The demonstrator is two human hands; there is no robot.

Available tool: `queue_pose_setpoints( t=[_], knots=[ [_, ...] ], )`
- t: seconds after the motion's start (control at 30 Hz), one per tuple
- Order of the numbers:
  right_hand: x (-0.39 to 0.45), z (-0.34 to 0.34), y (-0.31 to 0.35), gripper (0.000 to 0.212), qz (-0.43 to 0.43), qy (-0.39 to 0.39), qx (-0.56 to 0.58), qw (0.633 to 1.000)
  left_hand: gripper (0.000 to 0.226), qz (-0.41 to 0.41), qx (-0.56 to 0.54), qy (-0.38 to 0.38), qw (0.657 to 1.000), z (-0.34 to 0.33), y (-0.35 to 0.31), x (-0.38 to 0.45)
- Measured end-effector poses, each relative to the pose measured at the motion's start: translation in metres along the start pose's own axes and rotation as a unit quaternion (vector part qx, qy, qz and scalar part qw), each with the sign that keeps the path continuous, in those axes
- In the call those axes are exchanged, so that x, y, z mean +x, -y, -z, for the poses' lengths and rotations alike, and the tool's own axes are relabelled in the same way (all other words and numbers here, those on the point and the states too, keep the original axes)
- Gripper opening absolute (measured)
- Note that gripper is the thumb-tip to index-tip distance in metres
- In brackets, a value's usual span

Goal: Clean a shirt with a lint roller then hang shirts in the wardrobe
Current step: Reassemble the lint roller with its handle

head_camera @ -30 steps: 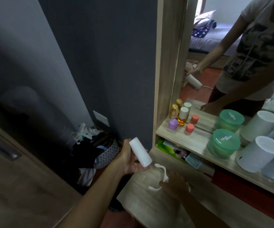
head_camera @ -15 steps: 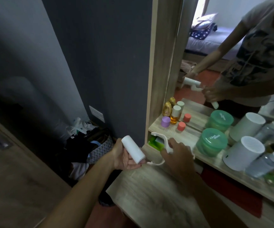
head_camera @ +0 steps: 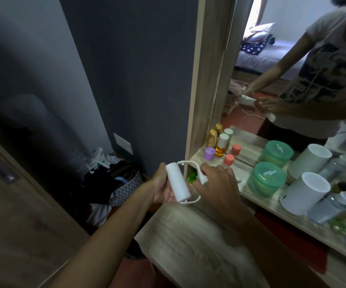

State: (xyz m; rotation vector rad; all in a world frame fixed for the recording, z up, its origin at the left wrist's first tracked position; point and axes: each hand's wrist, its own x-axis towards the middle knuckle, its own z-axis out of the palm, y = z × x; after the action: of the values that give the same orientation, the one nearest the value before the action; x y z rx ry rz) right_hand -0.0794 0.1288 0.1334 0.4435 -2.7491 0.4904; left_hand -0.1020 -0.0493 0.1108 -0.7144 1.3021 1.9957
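Observation:
My left hand (head_camera: 162, 188) grips a white cylindrical lint roll (head_camera: 177, 182), tilted with its top end up and to the left. My right hand (head_camera: 215, 183) holds the white lint roller frame (head_camera: 196, 172), whose curved arms reach around both ends of the roll. Both hands hover above the left end of a wooden dresser top (head_camera: 190, 246). No shirt is in view. The mirror (head_camera: 292, 65) reflects my hands with the roller.
On the dresser shelf (head_camera: 244, 173) stand small bottles (head_camera: 221, 145), two green lidded tubs (head_camera: 266, 179) and a white cylinder (head_camera: 304, 193). A basket of clothes and bags (head_camera: 116, 179) sits on the floor at left, by a dark wall. A wooden door (head_camera: 12, 204) is at far left.
My right hand picked the roller frame up from the dresser top and brought it to the roll in my left hand; the frame now brackets the roll.

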Motion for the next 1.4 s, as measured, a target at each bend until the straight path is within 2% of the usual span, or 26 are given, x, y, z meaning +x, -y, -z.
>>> queue_pose_setpoints(
  t=[0.13, 0.3, 0.5, 0.57, 0.7, 0.87, 1.0, 1.13, 1.23, 1.4],
  knots=[
    [0.001, 0.006, 0.008, 0.021, -0.012, -0.024, 0.028, 0.999, 0.09, -0.033, 0.004, -0.032, 0.999, 0.001, -0.004, 0.002],
    [0.004, 0.01, 0.016, 0.03, -0.024, -0.018, 0.024, 0.999, 0.068, -0.109, -0.069, -0.108, 0.986, -0.003, -0.003, 0.011],
    [0.009, 0.016, 0.028, 0.046, -0.013, -0.028, -0.005, 1.0, 0.068, -0.149, -0.126, -0.153, 0.969, -0.007, 0.002, 0.014],
    [0.009, 0.019, 0.032, 0.042, -0.014, -0.029, -0.014, 0.999, 0.067, -0.142, -0.134, -0.156, 0.968, -0.007, 0.001, 0.012],
    [0.009, 0.021, 0.04, 0.035, -0.037, -0.036, -0.016, 0.999, 0.057, -0.155, -0.122, -0.163, 0.967, -0.012, -0.003, 0.005],
    [0.013, 0.02, 0.05, 0.032, -0.068, -0.071, -0.028, 0.995, 0.06, -0.175, -0.046, -0.191, 0.965, -0.011, -0.006, 0.013],
    [0.017, 0.029, 0.046, 0.026, -0.084, 0.018, 0.012, 0.996, 0.057, -0.176, -0.024, -0.152, 0.972, -0.022, -0.014, -0.012],
    [0.021, 0.035, 0.031, 0.024, -0.06, 0.142, 0.159, 0.975, 0.053, -0.181, 0.071, -0.078, 0.978, -0.032, -0.016, -0.021],
    [0.019, 0.035, 0.022, 0.022, -0.071, 0.14, 0.205, 0.966, 0.047, -0.197, 0.115, -0.054, 0.972, -0.043, -0.009, -0.024],
    [0.022, 0.03, 0.019, 0.036, -0.115, 0.076, 0.185, 0.973, 0.041, -0.227, 0.15, -0.003, 0.962, -0.054, -0.016, -0.025]
  ],
)
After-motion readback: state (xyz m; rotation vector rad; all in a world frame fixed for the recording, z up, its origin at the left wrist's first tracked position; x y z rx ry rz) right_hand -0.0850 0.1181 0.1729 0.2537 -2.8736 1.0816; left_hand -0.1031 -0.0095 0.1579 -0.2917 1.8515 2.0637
